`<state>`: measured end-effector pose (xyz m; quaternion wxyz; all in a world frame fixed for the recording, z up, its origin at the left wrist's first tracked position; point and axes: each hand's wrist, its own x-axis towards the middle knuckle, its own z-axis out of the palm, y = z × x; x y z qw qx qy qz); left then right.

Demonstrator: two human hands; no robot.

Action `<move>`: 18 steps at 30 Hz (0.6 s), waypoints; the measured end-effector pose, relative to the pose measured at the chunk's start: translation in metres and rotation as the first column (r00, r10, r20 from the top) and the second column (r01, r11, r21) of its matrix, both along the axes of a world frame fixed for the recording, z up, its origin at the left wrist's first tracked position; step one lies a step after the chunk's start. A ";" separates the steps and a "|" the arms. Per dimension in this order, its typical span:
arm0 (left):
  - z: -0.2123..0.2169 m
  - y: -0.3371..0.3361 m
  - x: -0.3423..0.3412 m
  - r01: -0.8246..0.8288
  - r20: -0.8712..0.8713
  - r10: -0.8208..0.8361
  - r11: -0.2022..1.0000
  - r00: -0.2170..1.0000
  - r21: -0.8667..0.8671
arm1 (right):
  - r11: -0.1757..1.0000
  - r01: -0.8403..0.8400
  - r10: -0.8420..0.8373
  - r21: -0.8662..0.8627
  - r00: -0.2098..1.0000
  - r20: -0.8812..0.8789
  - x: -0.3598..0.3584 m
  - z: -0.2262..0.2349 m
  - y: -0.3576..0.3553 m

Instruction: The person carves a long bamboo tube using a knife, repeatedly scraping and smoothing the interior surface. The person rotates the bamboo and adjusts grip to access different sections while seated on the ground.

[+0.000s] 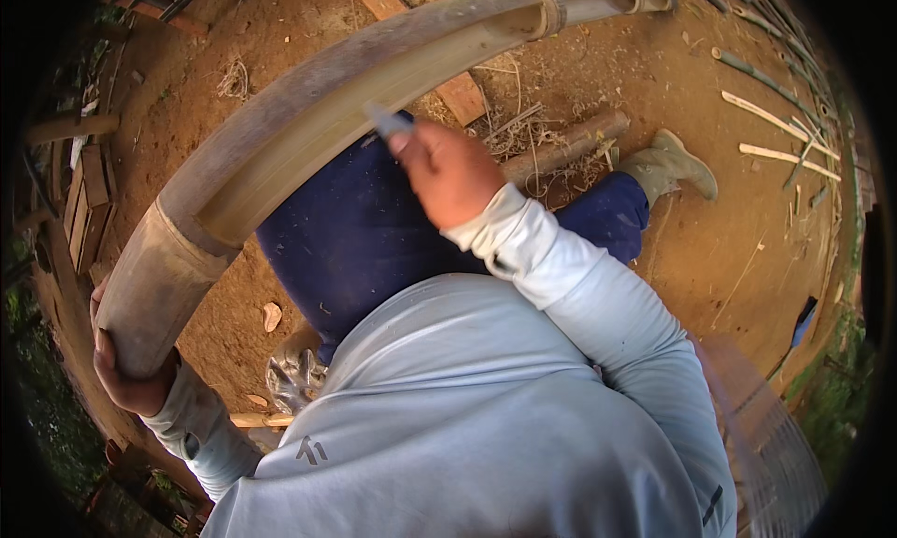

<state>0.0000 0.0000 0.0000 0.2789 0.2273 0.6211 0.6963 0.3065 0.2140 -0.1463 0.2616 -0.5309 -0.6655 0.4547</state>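
A thick bamboo pole (308,94) slants across my lap from the lower left to the top right. Part of its wall is cut away along the length, so the pale hollow inside shows between the node rings. My left hand (135,379) is wrapped around the near end of the pole from below. Closed in a fist, my right hand (453,174) grips what looks like a knife (385,120). Its short grey blade is blurred and points at the cut edge of the opening; whether it touches the bamboo I cannot tell. The fist hides the handle.
Beyond my knees, a reddish board (461,99) and another bamboo piece (579,146) lie on the dirt among curled shavings. Split strips (785,125) and green poles (761,78) lie at the far right. Wood pieces (93,197) stand at the left. A clear plastic bag (294,375) is near my left thigh.
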 end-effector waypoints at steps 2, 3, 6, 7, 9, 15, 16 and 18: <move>0.006 0.001 0.001 0.040 -0.023 -0.040 0.999 0.999 -0.003 | 0.995 0.095 -0.096 -0.040 0.994 -0.047 0.009 -0.012 0.028; 0.002 0.002 0.004 0.017 -0.018 -0.018 1.000 1.000 -0.008 | 0.978 0.194 -0.198 -0.076 0.979 -0.048 0.019 -0.012 0.042; 0.001 0.003 0.005 0.006 -0.012 -0.007 0.999 1.000 -0.037 | 0.955 0.283 -0.287 -0.088 0.957 -0.040 0.026 -0.015 0.047; 0.003 0.000 0.002 0.035 -0.006 -0.035 0.998 0.999 -0.049 | 0.974 0.224 -0.225 -0.028 0.974 -0.038 0.020 -0.013 0.039; 0.005 -0.001 -0.001 0.047 -0.006 -0.047 0.997 0.999 -0.056 | 0.992 0.101 -0.100 0.082 0.995 -0.013 0.007 -0.008 0.012; 0.002 0.002 -0.005 -0.040 -0.014 0.039 0.998 0.999 -0.045 | 0.976 0.217 -0.218 -0.024 0.973 -0.071 0.025 -0.025 0.046; 0.001 0.003 -0.007 -0.033 -0.011 0.033 0.999 0.999 -0.038 | 0.986 0.167 -0.166 0.017 0.984 -0.064 0.014 -0.016 0.029; 0.003 0.001 -0.007 -0.023 -0.032 0.021 0.998 0.999 -0.055 | 0.993 0.097 -0.094 0.072 0.995 -0.038 0.009 -0.013 0.020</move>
